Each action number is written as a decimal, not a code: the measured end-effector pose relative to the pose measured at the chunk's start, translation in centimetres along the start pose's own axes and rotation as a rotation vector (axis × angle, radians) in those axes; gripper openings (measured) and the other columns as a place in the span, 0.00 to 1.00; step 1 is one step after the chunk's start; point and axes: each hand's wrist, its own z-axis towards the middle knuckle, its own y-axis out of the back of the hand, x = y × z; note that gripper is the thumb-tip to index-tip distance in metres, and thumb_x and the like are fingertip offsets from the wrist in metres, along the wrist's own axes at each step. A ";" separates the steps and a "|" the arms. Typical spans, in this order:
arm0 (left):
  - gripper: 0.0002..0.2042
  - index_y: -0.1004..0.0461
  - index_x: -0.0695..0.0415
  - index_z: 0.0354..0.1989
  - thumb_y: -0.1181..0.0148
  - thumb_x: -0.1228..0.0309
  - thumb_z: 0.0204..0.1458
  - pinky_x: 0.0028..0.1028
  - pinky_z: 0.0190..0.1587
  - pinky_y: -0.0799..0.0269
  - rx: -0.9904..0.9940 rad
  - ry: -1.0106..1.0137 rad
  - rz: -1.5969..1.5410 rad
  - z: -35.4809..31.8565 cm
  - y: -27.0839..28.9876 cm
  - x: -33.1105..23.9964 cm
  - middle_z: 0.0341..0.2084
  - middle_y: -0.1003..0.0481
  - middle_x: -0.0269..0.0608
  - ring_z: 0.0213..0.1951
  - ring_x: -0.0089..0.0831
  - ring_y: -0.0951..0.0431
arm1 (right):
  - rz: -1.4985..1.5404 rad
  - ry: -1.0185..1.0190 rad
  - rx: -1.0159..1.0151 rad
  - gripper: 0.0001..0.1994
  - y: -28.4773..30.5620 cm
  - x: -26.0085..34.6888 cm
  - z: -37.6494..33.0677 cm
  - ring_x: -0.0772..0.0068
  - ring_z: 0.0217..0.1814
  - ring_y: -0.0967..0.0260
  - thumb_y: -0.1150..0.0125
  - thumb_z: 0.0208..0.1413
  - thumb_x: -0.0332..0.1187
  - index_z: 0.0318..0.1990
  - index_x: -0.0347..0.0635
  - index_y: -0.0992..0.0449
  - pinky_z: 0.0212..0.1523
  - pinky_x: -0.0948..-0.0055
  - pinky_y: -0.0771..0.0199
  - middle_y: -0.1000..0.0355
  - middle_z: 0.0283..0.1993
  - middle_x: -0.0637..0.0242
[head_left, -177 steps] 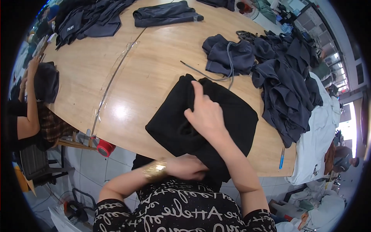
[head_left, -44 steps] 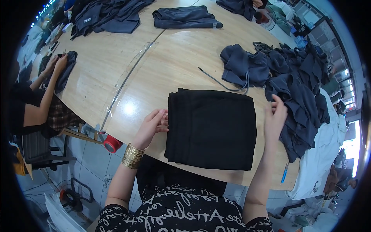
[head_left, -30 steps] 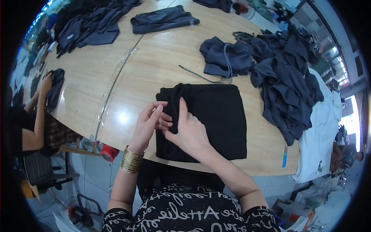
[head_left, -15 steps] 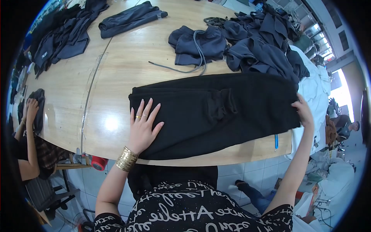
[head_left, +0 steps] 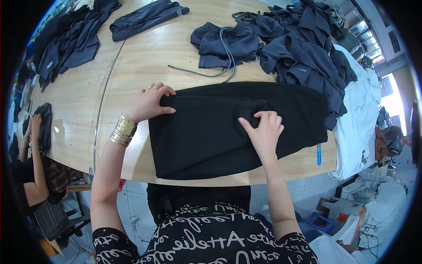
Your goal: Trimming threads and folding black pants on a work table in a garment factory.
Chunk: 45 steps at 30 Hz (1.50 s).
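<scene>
A pair of black trousers [head_left: 202,136] lies folded in a long flat shape across the table in front of me. At the far left corner my left hand [head_left: 154,103] has its fingers curled over the folded edge, with the thumb on the upper layer. My right hand [head_left: 266,132] is closed on the gathered cuff of the upper leg, near the middle of the trousers; its fingertips bend into the cloth and hide part of the cuff.
Beyond the trousers are a dark grey drawstring garment [head_left: 226,46] and a heap of dark garments [head_left: 299,57]. White cloth [head_left: 356,127] hangs at the right, beside a blue pen-like tool [head_left: 319,154]. At the left, a co-worker's hands [head_left: 35,125] handle dark cloth on the pale table [head_left: 127,88].
My left hand has gone from lying flat on the trousers to their far left corner. My right hand has come from the right end to the cuff, which is now straighter and flatter.
</scene>
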 end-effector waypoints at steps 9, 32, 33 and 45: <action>0.26 0.30 0.47 0.48 0.31 0.51 0.42 0.36 0.56 0.47 0.195 -0.037 -0.177 1.0 0.2 2.6 0.40 0.28 0.35 0.49 0.31 0.30 | 0.045 0.011 0.052 0.14 1.4 0.2 0.8 0.60 0.45 0.39 0.30 0.43 0.34 0.36 0.45 0.29 0.46 0.62 0.44 0.35 0.39 0.64; 0.21 0.23 0.58 0.31 0.29 0.52 0.39 0.43 0.59 0.44 0.264 -0.159 -0.482 0.6 2.1 4.6 0.54 0.34 0.37 0.56 0.37 0.36 | 1.488 -0.357 0.277 0.34 5.4 0.8 2.5 0.67 0.50 0.29 0.41 0.47 0.17 0.64 0.42 0.43 0.50 0.72 0.26 0.30 0.48 0.53; 0.19 0.24 0.58 0.25 0.28 0.53 0.39 0.43 0.62 0.45 0.291 -0.138 -0.555 0.4 2.6 5.5 0.60 0.39 0.37 0.62 0.40 0.42 | 1.529 -0.347 0.296 0.35 6.1 1.4 2.4 0.66 0.50 0.29 0.41 0.47 0.17 0.64 0.42 0.44 0.52 0.71 0.27 0.30 0.49 0.53; 0.32 0.24 0.59 0.46 0.30 0.47 0.37 0.47 0.68 0.56 0.346 0.075 -0.024 -2.4 2.8 3.3 0.66 0.47 0.42 0.70 0.44 0.56 | 0.998 -0.204 0.175 0.34 0.4 0.3 -0.5 0.81 0.28 0.43 0.45 0.52 0.17 0.66 0.53 0.45 0.35 0.82 0.36 0.40 0.27 0.71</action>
